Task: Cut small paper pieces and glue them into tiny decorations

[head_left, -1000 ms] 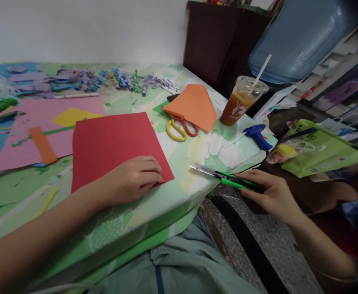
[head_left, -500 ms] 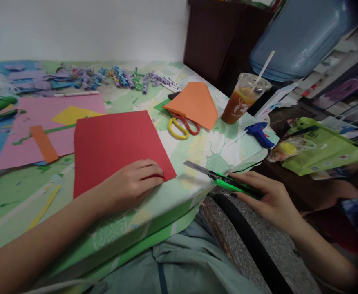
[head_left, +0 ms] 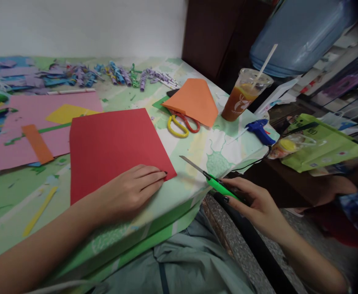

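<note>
My left hand (head_left: pixel 139 185) lies flat on the lower right part of a red sheet of paper (head_left: pixel 114 143), fingers stretched together toward its right corner. Off the table's front edge, my right hand (head_left: pixel 255 204) grips a green utility knife (head_left: pixel 220 188). Its long blade is out and points up and left, toward the paper but apart from it. Under the red sheet's left side sits a pink sheet (head_left: pixel 19 143) with a yellow piece (head_left: pixel 68 113) and an orange strip (head_left: pixel 38 143) on it.
Beyond the red sheet are scissors (head_left: pixel 179 130) partly under orange paper (head_left: pixel 194 100). A cup of drink (head_left: pixel 240 100) and a blue glue gun (head_left: pixel 260 131) stand near the table's right edge. Curled paper pieces (head_left: pixel 120 75) line the back. A chair arm (head_left: pixel 252 241) runs below my right hand.
My right hand has moved a little left and down, and the knife now tilts more steeply, its blade seen more edge-on. My left hand stays on the red paper. The view has shifted slightly.
</note>
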{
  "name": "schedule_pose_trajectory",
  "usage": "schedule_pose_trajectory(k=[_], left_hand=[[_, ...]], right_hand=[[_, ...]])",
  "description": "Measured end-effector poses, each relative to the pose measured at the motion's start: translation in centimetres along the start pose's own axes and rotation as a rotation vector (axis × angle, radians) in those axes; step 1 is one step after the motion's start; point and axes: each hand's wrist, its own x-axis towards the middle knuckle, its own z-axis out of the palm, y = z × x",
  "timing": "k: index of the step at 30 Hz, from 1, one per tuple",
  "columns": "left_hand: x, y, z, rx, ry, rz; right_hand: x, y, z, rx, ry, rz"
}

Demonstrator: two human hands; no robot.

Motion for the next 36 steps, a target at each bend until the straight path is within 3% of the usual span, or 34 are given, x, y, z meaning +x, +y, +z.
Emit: schedule_pose_trajectory(k=[23,26,31,36], left_hand=[[0.4,0.1,-0.2,-0.078,-0.08,-0.015],[0.1,0.0,-0.1,-0.144,-0.072,-0.068],[-0.9,-0.3,0.2,-0.386,0.046,-0.235],[-0.9,-0.3,-0.1,-0.418,0.066,-0.292]], right_hand=[[-1.1,0.5,0.2,0.079,0.092,0.11],[-1.1,0.5,0.2,0.095,0.097,0.122],[-1.2,0.6,0.2,0.115,0.092,0.128],[-1.7,1.3,0.0,0.116,0.092,0.137]])
